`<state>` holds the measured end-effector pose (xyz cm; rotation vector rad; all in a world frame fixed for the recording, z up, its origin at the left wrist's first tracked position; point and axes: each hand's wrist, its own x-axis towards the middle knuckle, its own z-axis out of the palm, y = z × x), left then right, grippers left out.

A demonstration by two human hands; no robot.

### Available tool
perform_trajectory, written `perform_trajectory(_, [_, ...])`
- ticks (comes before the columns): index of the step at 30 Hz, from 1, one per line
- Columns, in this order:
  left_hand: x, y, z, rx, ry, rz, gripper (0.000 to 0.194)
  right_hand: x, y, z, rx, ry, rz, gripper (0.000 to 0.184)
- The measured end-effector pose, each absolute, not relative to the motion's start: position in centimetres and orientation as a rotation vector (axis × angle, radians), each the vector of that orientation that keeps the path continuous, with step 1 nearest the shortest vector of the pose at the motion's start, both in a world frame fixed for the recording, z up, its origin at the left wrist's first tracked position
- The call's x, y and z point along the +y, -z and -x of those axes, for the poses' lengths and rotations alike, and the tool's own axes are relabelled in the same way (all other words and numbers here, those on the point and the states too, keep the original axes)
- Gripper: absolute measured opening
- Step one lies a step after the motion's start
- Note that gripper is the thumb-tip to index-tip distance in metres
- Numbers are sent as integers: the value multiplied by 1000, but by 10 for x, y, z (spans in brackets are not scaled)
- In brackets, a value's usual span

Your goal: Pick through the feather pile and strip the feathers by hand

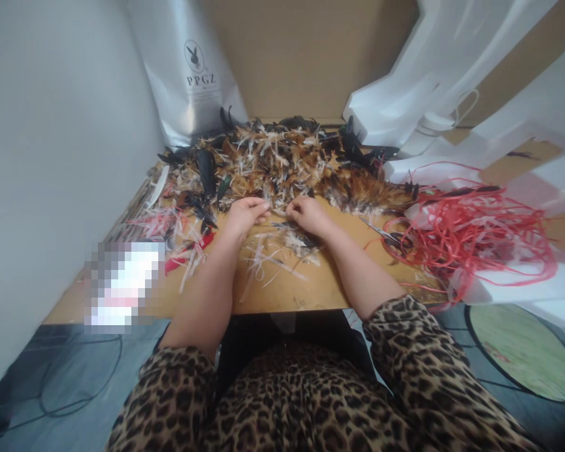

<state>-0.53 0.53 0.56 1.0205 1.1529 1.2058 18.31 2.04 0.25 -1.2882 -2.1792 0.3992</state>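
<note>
At the near side of a heap of brown, white and black feathers [273, 157], both hands work close together over the table. The fingers of my left hand [245, 216] are pinched, with feather tips right beside them; what they grip is too small to make out. A short gap to the right, my right hand [308, 215] is curled with thumb and fingers together, and its contents are hidden. Below and between the hands lie loose pale feathers [299, 240] and thin clear strips [258, 263]. A pair of scissors [390, 236] rests to the right of my right forearm.
A tangle of red ribbon [480, 232] covers the right side. At left lie pink and white strips [155, 223] and a blurred-out bright object [127, 282]. Behind the heap stand a silver-white bag [193, 94] and cardboard [301, 56]. A round green-topped stool [522, 351] is below right.
</note>
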Motion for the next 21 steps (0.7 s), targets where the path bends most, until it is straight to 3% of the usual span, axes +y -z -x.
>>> perform_trajectory(8, [4,-4,1,1158,-1126,-1090,19,14,-8,-182,-1925,-952,1142,14])
perform_trajectory(14, [2,-6,-3,1161,-1116,-1059,14,11,-14,-183,-1809,-1045,1138,14])
perform_trajectory(21, [8,-6,0,1011,-1383,-759,9,12,-12,-176,-1226,-1164,1145,26])
